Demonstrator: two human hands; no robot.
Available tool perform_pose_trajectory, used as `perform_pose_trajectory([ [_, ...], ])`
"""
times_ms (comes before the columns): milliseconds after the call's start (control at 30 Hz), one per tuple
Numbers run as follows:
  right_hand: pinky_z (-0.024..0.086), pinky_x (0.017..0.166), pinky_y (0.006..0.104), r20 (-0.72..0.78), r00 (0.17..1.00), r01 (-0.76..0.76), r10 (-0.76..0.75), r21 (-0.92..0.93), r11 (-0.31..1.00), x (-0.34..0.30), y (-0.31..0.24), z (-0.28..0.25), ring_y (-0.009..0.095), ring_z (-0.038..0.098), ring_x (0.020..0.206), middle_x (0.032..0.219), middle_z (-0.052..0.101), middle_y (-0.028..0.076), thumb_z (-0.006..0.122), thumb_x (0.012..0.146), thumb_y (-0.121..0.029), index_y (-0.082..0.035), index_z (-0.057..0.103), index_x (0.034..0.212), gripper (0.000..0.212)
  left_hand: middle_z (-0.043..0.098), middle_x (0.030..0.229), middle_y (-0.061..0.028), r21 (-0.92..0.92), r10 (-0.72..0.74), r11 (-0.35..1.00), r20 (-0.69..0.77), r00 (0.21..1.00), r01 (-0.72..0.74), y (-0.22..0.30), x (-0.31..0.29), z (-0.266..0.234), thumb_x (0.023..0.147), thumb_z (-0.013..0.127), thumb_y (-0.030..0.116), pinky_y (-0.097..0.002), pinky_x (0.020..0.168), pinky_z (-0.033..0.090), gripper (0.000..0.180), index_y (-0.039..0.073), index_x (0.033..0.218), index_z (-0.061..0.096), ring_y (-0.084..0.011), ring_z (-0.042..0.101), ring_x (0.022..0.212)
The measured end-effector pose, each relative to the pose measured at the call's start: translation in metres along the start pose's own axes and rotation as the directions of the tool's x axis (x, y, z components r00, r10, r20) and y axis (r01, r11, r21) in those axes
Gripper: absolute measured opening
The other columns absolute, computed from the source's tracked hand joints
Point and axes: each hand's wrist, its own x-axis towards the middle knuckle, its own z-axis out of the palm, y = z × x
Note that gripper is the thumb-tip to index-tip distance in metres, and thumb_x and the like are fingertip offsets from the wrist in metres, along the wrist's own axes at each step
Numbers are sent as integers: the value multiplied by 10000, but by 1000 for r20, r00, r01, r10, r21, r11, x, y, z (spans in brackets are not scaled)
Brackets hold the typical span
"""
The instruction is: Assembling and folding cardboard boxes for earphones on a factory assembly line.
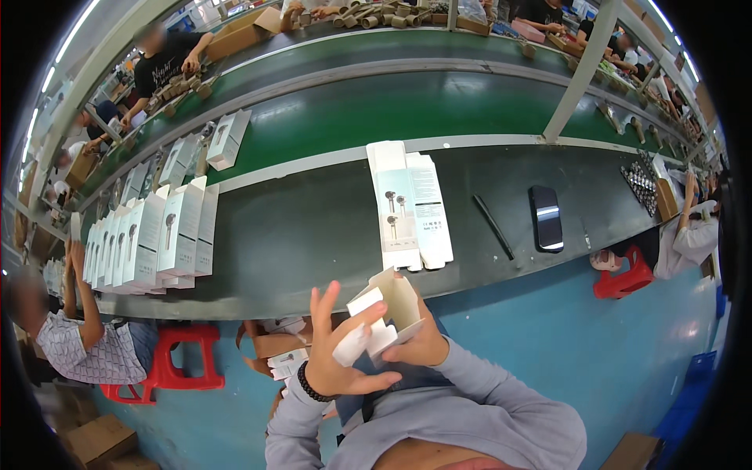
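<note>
My right hand point(427, 338) grips a small white carton point(403, 301) from its right side, and the carton's upper end stands open with its flaps out. At the carton's left side is my left hand point(333, 352), its fingers spread and the index finger by a white flap. A white patch shows between the thumb and fingers of that hand; I cannot tell whether it is a flap or a finger cover. On the table beyond my hands lie flattened printed cartons point(397, 207), overlapping, with pictures of a small device.
A dark table point(290, 235) runs across, bearing a black pen point(493, 227) and a phone point(546, 219) at right. Upright cartons point(145, 243) crowd its left end. Behind lies a green conveyor point(352, 110). Co-workers sit at both sides, near red stools point(188, 356).
</note>
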Motion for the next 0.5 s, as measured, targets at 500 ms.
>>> perform_pose_trajectory([
  [500, 333, 951, 341, -157, 986, 74, -61, 72, 995, 1, 10, 28, 237, 421, 1142, 1273, 399, 179, 476, 899, -247, -13, 334, 1267, 458, 534, 1054, -161, -401, -238, 909, -267, 934, 117, -5, -4, 30, 826, 559, 104, -418, 916, 363, 472, 53, 1262, 385, -276, 505, 1029],
])
